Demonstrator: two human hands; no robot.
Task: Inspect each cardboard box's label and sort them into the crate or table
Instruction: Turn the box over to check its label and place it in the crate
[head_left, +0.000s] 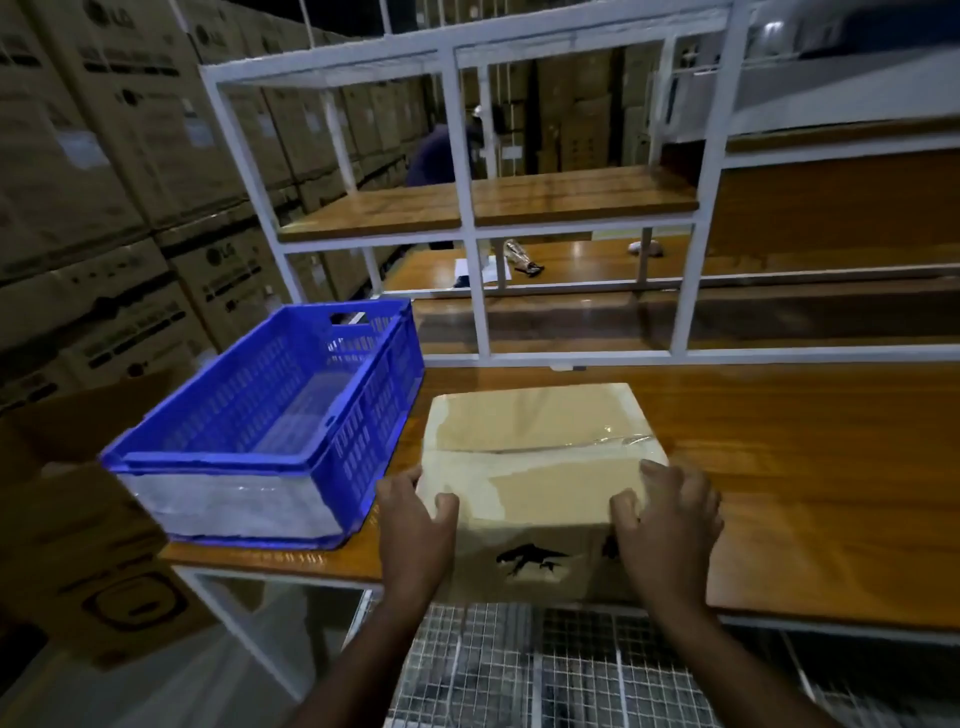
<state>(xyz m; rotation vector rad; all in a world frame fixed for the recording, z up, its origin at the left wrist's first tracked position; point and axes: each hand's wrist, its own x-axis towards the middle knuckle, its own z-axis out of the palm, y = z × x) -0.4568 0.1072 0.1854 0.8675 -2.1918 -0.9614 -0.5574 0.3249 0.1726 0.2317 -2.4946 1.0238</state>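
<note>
While fingers (445, 506) curl, hands grip box (540, 447)

A taped cardboard box (540, 457) sits on the wooden table (810, 467), just right of the blue crate (270, 415); the left hand (415, 525) and right hand (670, 525) grip the box's near corners. A white shelf frame (467, 156) stands behind the box.

A tan cardboard box (540, 467) is set on the wooden table (810, 467), at its near edge. Its top is sealed with clear glossy tape, and a black printed mark is seen on the near side; no label can be read. The box is gripped at both near top corners. A blue slatted plastic crate (270, 415) is placed just left of the box on the same table, its near wall wrapped in clear film.
</note>
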